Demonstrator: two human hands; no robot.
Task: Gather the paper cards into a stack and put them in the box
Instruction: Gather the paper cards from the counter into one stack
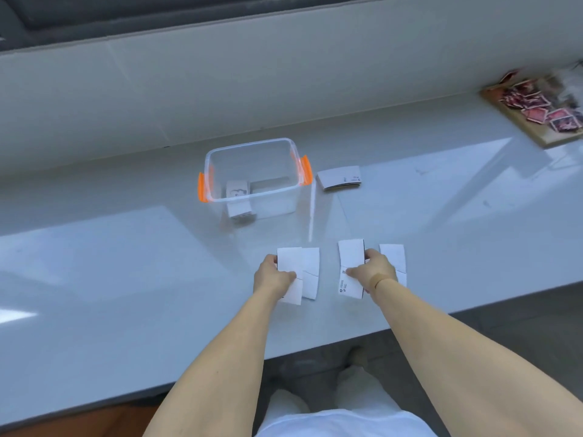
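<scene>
Pale counter: left hand and right hand each grip white cards, partly covering them.

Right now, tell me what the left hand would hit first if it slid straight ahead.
Probably the clear box: the left hand, gripping white cards, points up the counter toward it. Depth is uncertain.

Head-worn view, steeply down over the countertop

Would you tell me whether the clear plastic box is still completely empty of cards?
No, a small stack of cards already stands inside the clear box, near its front left corner.
</scene>
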